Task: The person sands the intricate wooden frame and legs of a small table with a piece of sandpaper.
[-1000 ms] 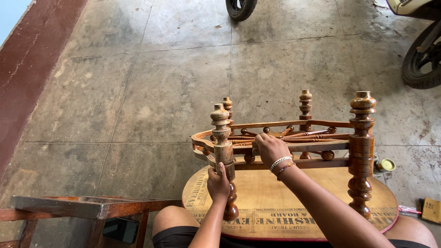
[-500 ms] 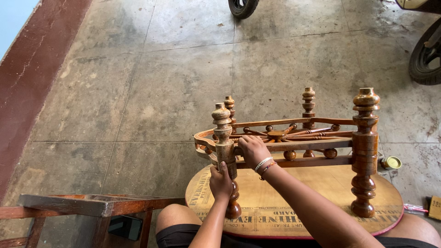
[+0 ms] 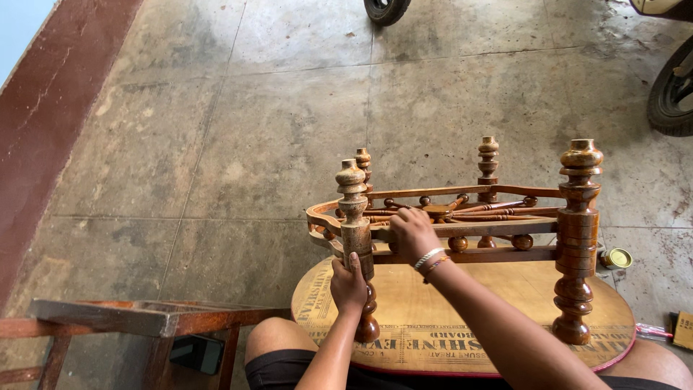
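Left hand (image 3: 349, 283) fingers clamp the turned leg (image 3: 355, 238); right hand (image 3: 413, 232) fingers, partly hidden, grip the rail (image 3: 476, 230).

An upturned brown wooden table (image 3: 462, 318) rests on the lap, turned legs up.

a: how many turned legs stick up from the upturned table (image 3: 462, 325)?
b: four; two tall near ones, at (image 3: 354, 238) and (image 3: 577, 238), and two far ones, at (image 3: 363, 166) and (image 3: 488, 166).
a: hands?
b: two, the left hand (image 3: 349, 283) and the right hand (image 3: 413, 232), plus two bangles on the right wrist (image 3: 430, 260).
a: wheels?
b: two tyres, one at the top (image 3: 382, 10) and one at the right edge (image 3: 671, 94).
a: anything else?
b: one small round tin (image 3: 617, 258), and one wooden frame (image 3: 130, 318) at the lower left.
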